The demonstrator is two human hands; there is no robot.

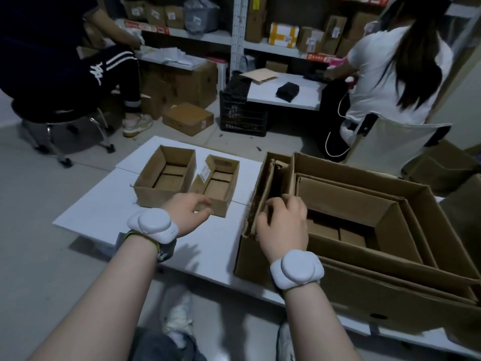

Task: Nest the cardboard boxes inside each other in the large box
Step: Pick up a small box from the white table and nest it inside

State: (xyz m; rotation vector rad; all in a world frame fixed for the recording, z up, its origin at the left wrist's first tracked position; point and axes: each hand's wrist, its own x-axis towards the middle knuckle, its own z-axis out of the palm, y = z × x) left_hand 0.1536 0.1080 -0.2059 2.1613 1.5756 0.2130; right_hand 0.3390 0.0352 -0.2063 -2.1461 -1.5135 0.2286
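**boxfan22:** Over on the left of the white desk (pixel 99 204) sit two open cardboard boxes side by side, touching: the medium box (pixel 164 175) and, just right of it, the small box (pixel 217 182) with a label on its inner wall. Neither is nested yet. The left hand (pixel 186 211) is at the small box's near edge, fingers curled at the rim. I can't tell if that grip is actually closed on the cardboard or just resting there.

**tapegun_mike:** And the right side?

**boxfan22:** The right hand (pixel 282 225) has its fingers hooked over the upright left flap (pixel 260 194) of the large box (pixel 390 306), pressing it outward I think. Inside the large box there's already an inner box (pixel 364 201) sitting in it, maybe two layers of walls, hard to say.

**tapegun_mike:** So midway through?

**boxfan22:** I'd say so. Looks like the step is holding the flap clear while reaching for the next one. Next move probably calls for a firm pinch on the small box's wall, then lifting it over. My guess is the medium one should go in first, or the small one won't leave room.
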